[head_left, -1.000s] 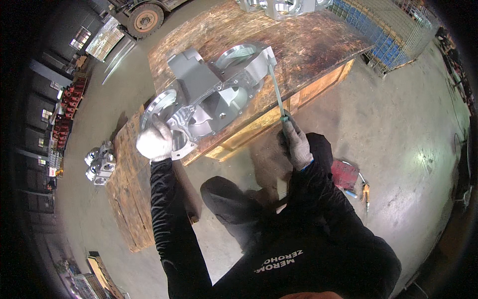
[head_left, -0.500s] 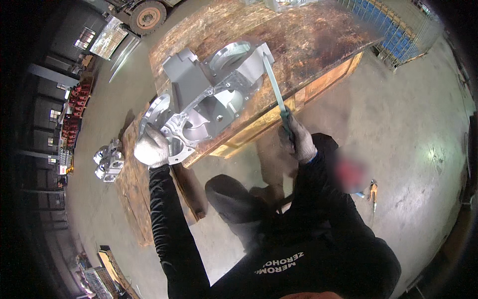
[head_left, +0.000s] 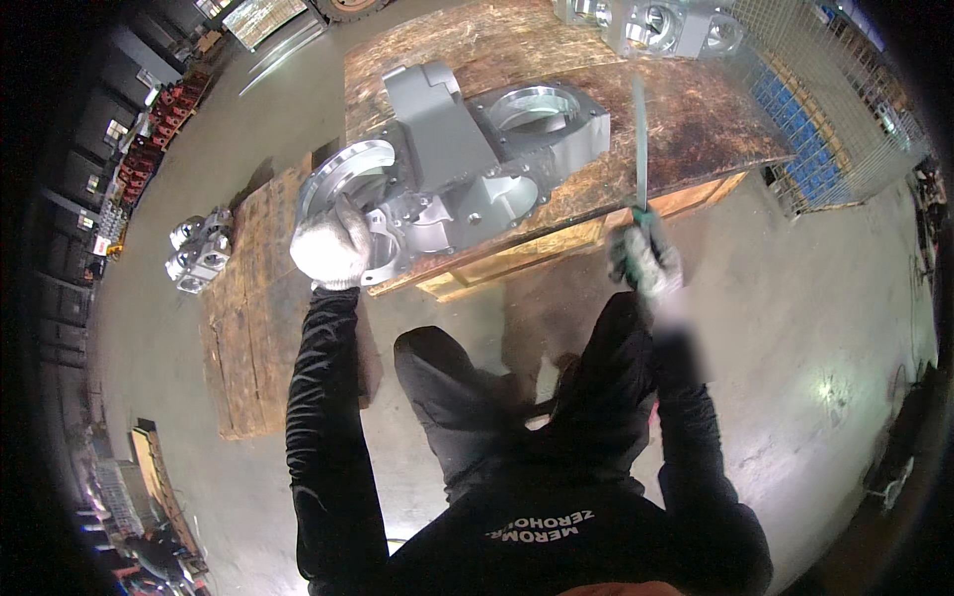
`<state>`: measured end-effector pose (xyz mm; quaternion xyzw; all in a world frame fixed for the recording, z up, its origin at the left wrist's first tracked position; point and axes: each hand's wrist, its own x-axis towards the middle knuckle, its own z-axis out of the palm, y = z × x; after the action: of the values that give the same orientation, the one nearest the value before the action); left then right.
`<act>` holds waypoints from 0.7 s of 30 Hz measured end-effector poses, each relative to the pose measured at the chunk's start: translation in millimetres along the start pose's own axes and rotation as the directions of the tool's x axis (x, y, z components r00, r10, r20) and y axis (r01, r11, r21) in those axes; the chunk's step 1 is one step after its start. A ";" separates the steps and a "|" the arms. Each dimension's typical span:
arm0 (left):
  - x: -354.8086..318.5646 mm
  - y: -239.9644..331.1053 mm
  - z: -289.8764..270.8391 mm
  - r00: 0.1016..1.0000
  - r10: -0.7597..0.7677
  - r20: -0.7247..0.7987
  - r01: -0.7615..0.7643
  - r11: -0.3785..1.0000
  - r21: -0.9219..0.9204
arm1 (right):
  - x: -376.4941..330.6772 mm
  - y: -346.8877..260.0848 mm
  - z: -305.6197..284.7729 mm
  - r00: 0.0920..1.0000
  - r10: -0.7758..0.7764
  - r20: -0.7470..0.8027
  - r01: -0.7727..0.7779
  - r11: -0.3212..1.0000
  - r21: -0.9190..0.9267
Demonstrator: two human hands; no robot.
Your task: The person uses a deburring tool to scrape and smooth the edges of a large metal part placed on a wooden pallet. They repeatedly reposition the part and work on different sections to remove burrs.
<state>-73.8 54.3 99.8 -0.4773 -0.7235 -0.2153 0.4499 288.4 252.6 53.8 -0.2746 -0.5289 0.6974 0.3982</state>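
Note:
A large silver-grey metal casting (head_left: 444,149) with round machined bores lies on a wooden bench. My left hand (head_left: 333,245), in a white knit glove, is closed on the casting's near left end, beside a round bore; its fingertips are partly hidden. In my gloved right hand (head_left: 644,260) is a flat metal file (head_left: 640,149), held by its green handle. The file's blade points away from me, over the bench and apart from the casting's right end.
The bench (head_left: 696,119) has a worn brown top. More castings (head_left: 656,28) sit at its far edge. A lower wooden platform (head_left: 253,318) stands on the left, with another casting (head_left: 202,248) beyond it. A wire mesh cage (head_left: 820,149) stands at the far right.
My right hand has drawn the file away from the casting's right end and turned it more upright. My left hand stays on the casting. The whole view has shifted.

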 end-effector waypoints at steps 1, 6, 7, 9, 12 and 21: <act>-0.4 4.4 -2.1 0.999 -0.010 0.039 0.010 1.000 -0.001 | 13.1 -10.2 -13.1 1.000 0.022 -0.007 -0.023 0.980 -0.197; -17.7 11.9 -5.1 0.999 0.031 -0.010 -0.031 1.000 -0.003 | 60.6 -101.4 -1.8 0.974 0.128 0.187 0.119 0.410 -0.904; -21.0 12.9 -9.9 1.000 0.014 0.017 -0.013 1.000 -0.015 | 67.3 -114.6 9.4 0.965 0.118 0.234 0.166 0.415 -0.894; -27.7 17.4 -18.4 0.997 -0.018 0.069 0.021 0.999 -0.046 | 84.9 -142.4 39.2 0.932 0.323 0.165 0.064 0.303 -0.951; -28.6 20.3 -13.6 1.000 -0.006 0.001 0.006 0.997 -0.073 | 102.9 -154.2 51.5 0.910 0.411 0.050 -0.092 0.318 -0.944; -23.8 23.1 -15.6 0.999 -0.026 -0.038 0.022 0.996 -0.088 | 111.3 -132.2 102.5 0.941 0.200 0.272 0.310 -0.192 -0.931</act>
<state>-43.1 41.3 84.5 -0.4836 -0.7100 -0.2616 0.4401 181.8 309.9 214.2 -0.3363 -0.9402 0.0479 -0.0237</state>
